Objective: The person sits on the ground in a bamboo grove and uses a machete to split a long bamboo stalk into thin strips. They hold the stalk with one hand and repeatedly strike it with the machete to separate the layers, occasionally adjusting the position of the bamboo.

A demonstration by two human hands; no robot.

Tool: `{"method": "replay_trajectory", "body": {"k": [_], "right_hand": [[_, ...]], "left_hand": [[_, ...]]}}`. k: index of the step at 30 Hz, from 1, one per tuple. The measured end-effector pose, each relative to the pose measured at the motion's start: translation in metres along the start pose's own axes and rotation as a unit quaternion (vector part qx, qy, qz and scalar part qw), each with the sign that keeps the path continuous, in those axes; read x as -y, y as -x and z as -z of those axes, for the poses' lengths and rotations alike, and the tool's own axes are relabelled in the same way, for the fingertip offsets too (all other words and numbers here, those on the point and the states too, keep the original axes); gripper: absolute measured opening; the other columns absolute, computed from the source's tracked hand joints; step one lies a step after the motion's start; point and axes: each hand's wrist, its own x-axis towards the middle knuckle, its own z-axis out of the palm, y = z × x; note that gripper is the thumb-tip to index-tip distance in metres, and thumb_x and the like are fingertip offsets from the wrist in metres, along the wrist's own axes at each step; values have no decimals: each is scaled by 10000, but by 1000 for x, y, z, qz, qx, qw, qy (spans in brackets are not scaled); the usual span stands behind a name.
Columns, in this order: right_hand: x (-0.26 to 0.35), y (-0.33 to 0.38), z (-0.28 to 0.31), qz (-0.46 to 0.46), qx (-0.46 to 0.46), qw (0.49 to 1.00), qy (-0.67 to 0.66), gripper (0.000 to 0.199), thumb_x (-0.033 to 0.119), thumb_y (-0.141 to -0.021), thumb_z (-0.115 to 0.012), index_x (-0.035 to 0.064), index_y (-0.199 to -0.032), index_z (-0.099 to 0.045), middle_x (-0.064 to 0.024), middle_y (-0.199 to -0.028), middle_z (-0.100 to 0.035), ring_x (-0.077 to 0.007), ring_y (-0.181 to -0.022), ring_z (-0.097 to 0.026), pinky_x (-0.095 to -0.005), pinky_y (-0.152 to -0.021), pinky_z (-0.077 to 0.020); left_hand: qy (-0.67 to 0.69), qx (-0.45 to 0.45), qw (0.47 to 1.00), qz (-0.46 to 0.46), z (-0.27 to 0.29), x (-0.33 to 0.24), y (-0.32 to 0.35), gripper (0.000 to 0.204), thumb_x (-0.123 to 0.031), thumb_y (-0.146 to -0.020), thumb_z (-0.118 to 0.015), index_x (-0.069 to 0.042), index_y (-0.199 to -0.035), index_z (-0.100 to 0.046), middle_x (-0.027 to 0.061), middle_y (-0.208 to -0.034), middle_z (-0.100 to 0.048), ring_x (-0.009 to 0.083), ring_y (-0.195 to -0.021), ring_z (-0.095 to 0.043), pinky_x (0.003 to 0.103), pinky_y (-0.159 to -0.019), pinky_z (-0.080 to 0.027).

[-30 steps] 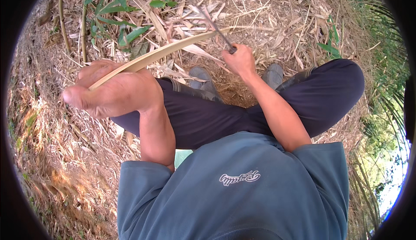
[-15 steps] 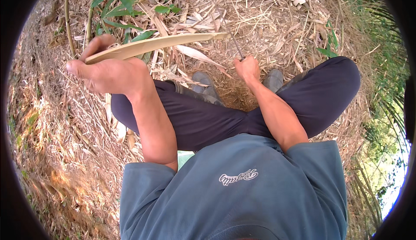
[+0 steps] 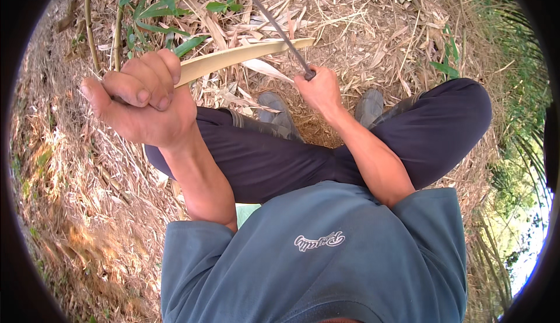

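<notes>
Head view: outdoors, the ground (image 3: 76, 206) below both hands is covered in dry straw and fallen leaves, with green leaves (image 3: 157, 8) beyond the left hand (image 3: 143, 104). That hand is closed around 1 end of a pale bamboo strip (image 3: 245, 56). The right hand (image 3: 318, 89) grips a dark blade (image 3: 268, 19) crossing the strip's far end; the blade's tip is cut off at the top edge.

Pale yellow bamboo strip (image 3: 245, 56), long, thin, slightly curved, lying near-horizontal in the air, left end gripped in closed left hand (image 3: 143, 104). Dark slim blade (image 3: 269, 22), straight, slanting up-left from closed right hand (image 3: 318, 89), crossing strip near its right tip.
</notes>
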Motion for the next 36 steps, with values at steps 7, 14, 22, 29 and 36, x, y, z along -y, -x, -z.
{"method": "replay_trajectory", "body": {"k": [7, 14, 22, 29, 36], "right_hand": [[29, 13, 7, 142, -30, 989, -19, 248, 241, -795, -674, -4, -759, -693, -78, -508, -565, -146, -452, -546, -356, -445, -426], [-43, -28, -9, -83, 1, 996, 21, 350, 335, -822, -675, 16, -944, -750, -176, -724, -714, -310, -657, -692, -418, -685, -578], [-102, -41, -17, -202, -46, 973, 104, 428, 378, -821, -675, -5, -1002, -741, -234, -950, -727, -360, -871, -716, -463, -800, -563], [-109, -47, -23, -246, -65, 963, 86, 466, 425, -799, -703, 27, -1038, -745, -231, -1033, -730, -395, -991, -703, -471, -871, -550], [-101, -41, -25, -209, -64, 972, 88, 470, 419, -794, -692, 29, -1052, -741, -224, -998, -736, -392, -968, -706, -469, -856, -551]], "left_hand": [[34, 97, 995, 11, -5, 0, 0, 627, -433, -1111, -200, -139, -615, -448, 5, -466, -382, 124, -412, -289, 323, -488, -285], [18, 71, 997, -3, 2, 4, -8, 634, -426, -1115, -204, -143, -610, -461, 1, -463, -393, 125, -401, -286, 317, -473, -309], [31, 82, 996, 17, 11, 6, -21, 605, -407, -1111, -269, -133, -621, -493, 10, -475, -449, 122, -399, -321, 321, -500, -324], [-45, -136, 989, 19, -26, 10, -19, 613, -448, -1092, -295, -141, -583, -444, 5, -475, -415, 132, -446, -339, 330, -519, -305], [-11, -51, 999, -3, -15, -18, -8, 568, -405, -1066, -309, -201, -537, -274, -37, -457, -289, 104, -423, -207, 301, -477, -196]]}}
